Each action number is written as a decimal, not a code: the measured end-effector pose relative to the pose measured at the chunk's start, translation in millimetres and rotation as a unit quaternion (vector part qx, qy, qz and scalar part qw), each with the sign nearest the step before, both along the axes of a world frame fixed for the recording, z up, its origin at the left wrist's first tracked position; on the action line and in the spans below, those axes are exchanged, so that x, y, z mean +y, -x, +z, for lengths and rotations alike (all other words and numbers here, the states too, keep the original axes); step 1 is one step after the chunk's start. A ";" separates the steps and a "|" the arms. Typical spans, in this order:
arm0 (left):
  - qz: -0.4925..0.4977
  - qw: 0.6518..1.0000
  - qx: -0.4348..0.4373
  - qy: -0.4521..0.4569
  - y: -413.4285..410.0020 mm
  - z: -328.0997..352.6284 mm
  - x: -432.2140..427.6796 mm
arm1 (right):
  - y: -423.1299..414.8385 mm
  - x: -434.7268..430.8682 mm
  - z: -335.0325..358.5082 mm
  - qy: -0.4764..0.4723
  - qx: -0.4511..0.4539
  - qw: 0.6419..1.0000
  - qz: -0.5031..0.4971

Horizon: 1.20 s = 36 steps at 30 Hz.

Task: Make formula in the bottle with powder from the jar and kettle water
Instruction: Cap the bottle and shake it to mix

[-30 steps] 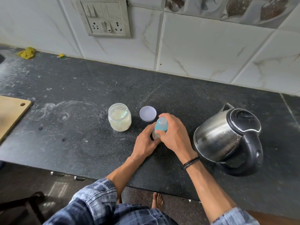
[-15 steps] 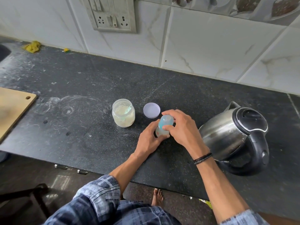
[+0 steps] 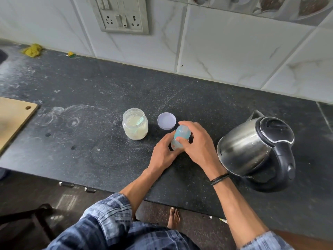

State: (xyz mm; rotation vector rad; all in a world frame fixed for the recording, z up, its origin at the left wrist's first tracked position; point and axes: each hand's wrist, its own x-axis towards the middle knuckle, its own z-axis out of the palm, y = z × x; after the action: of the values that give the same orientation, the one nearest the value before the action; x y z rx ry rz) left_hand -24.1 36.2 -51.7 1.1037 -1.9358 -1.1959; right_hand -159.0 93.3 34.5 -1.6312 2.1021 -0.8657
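Between both hands, the bottle (image 3: 181, 137) stands upright on the dark desk (image 3: 90, 150). The left hand (image 3: 163, 153) wraps its lower body, and the right hand (image 3: 197, 144) grips its blue cap from above. Just beyond the right hand's fingertips lies a round white lid (image 3: 166, 121). Left of that, beyond the left hand, stands the open jar (image 3: 135, 124) of pale powder. The steel kettle (image 3: 257, 150) sits near the right wrist, to its right.

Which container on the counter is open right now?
The clear plastic powder jar; its white round lid lies beside it, while the steel kettle's lid is shut.
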 end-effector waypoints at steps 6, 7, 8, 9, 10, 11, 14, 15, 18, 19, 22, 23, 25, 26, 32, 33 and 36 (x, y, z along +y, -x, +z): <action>-0.034 0.999 -0.006 -0.011 -6.1 3.4 -5.6 | 6.0 13.9 -24.2 0.017 -0.102 0.994 0.040; -0.039 0.999 -0.013 -0.002 -8.8 2.2 -6.2 | 5.5 14.6 -29.1 0.021 -0.098 0.994 0.043; -0.038 0.999 -0.022 0.005 -12.7 0.3 -6.3 | 4.9 14.9 -33.9 0.023 -0.093 0.994 0.045; -0.030 0.999 -0.032 0.009 -17.6 -1.3 -6.4 | 4.1 14.7 -38.7 0.024 -0.092 0.994 0.044; -0.021 0.999 -0.039 0.009 -22.9 -2.4 -6.3 | 3.2 14.6 -43.1 0.026 -0.096 0.994 0.040; -0.013 0.999 -0.040 0.008 -28.3 -3.1 -6.1 | 2.5 14.7 -47.0 0.029 -0.101 0.994 0.034; 0.007 0.999 -0.044 0.011 -41.9 -6.2 -5.6 | 1.8 14.8 -55.9 0.045 -0.096 0.994 0.016; 0.016 0.998 -0.053 0.020 -45.2 -8.5 -5.1 | 1.9 13.9 -58.1 0.050 -0.086 0.995 0.012; 0.036 0.994 -0.087 0.054 -49.7 -14.2 -2.0 | 3.5 7.3 -67.3 0.073 -0.047 0.996 0.012; 0.033 0.993 -0.095 0.064 -48.8 -15.8 -1.3 | 4.5 5.6 -70.2 0.082 -0.031 0.996 0.014; 0.016 0.989 -0.118 0.084 -45.9 -17.0 0.8 | 7.7 3.9 -76.3 0.115 0.011 0.993 0.027; 0.018 0.988 -0.124 0.090 -45.8 -17.1 0.5 | 8.6 3.4 -78.1 0.122 0.017 0.992 0.029; 0.029 0.986 -0.131 0.102 -45.7 -18.6 -1.3 | 7.8 1.0 -80.1 0.128 0.022 0.991 0.024; 0.036 0.984 -0.137 0.106 -45.2 -19.1 -1.4 | 6.5 -0.8 -79.9 0.125 0.022 0.992 0.022; 0.057 0.975 -0.163 0.142 -40.9 -24.5 -0.3 | 8.1 1.6 -48.0 0.090 -0.032 0.994 0.048; 0.055 0.973 -0.168 0.147 -40.5 -25.7 -0.2 | 9.9 3.6 -36.9 0.096 -0.022 0.993 0.063; 0.046 0.971 -0.180 0.152 -39.8 -28.8 -1.2 | 15.7 10.1 6.2 0.137 -0.010 0.989 0.054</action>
State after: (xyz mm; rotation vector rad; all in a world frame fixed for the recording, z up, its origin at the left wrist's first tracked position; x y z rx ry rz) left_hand 15.7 35.0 -80.5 1.2921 -2.2161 -0.6498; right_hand -174.6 103.4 40.7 -1.8429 1.9279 -1.1718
